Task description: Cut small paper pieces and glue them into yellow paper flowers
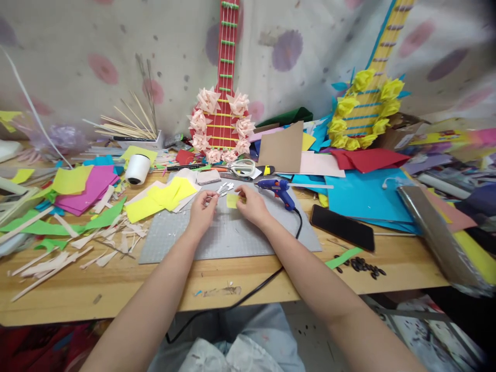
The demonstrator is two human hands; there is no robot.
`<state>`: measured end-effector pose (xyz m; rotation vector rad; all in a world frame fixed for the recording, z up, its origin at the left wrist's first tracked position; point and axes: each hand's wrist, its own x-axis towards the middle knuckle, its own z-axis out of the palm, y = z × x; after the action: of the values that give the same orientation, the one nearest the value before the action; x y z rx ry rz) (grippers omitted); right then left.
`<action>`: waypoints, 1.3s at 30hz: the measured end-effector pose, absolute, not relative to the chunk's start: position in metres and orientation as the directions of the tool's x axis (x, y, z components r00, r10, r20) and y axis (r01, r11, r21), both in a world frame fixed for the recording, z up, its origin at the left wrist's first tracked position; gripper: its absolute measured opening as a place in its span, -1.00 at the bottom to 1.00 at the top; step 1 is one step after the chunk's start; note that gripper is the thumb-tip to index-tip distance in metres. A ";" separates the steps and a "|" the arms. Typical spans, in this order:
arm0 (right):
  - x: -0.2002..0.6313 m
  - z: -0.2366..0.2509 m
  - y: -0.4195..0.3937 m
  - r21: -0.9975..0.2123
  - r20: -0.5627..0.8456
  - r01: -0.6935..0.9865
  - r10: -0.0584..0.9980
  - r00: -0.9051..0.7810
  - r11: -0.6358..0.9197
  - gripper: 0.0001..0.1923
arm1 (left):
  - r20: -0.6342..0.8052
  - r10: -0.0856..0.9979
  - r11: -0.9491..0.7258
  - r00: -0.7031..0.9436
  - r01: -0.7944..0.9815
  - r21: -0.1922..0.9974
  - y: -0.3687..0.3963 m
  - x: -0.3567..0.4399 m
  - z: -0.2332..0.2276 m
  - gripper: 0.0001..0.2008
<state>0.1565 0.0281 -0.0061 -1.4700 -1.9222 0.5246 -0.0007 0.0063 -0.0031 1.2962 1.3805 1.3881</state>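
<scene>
Nearest, pale clothing (pixel 232 354) showed below the front edge of the wooden worktop (pixel 70 305), and a black cord (pixel 256 287) trailed over that edge. On the right, small dark oval pieces (pixel 362 265) lay beside a green strip (pixel 344 257); cream paper scraps (pixel 42 268) were strewn on the left.

Farther in lay a grey gridded mat (pixel 236 243), with a black phone (pixel 342 227) just beyond its right side. Both hands were above the mat, near each other but apart. The right hand (pixel 251 207) had its fingers pinching a small yellow paper piece (pixel 232 201) at its right edge, so that the piece sat in the gap between the hands. The left hand (pixel 203 207) had its fingers curled in close; whether anything was between them could not be told. Small white pieces (pixel 226 189) lay just past the hands.

Left of them, bright yellow sheets (pixel 144 210) overlapped the mat's edge. To the right rested a blue glue gun (pixel 284 195), its nozzle toward the left and a pale stick (pixel 313 186) at its back.

Behind, a red guitar shape (pixel 219 124) with pink paper flowers and a yellow guitar shape (pixel 366 106) with yellow ones stood against a spotted sheet (pixel 163 31).
</scene>
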 end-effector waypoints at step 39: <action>0.158 -0.008 0.032 -0.758 0.336 0.578 0.940 -0.049 0.301 -0.86 | 0.024 1.000 -0.023 -0.005 0.130 0.991 0.006 -0.001 -0.007 -0.78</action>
<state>0.1581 0.0321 -0.0075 -1.3797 -1.7339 0.5460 -0.0007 0.0059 -0.0068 1.3191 1.2980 1.1675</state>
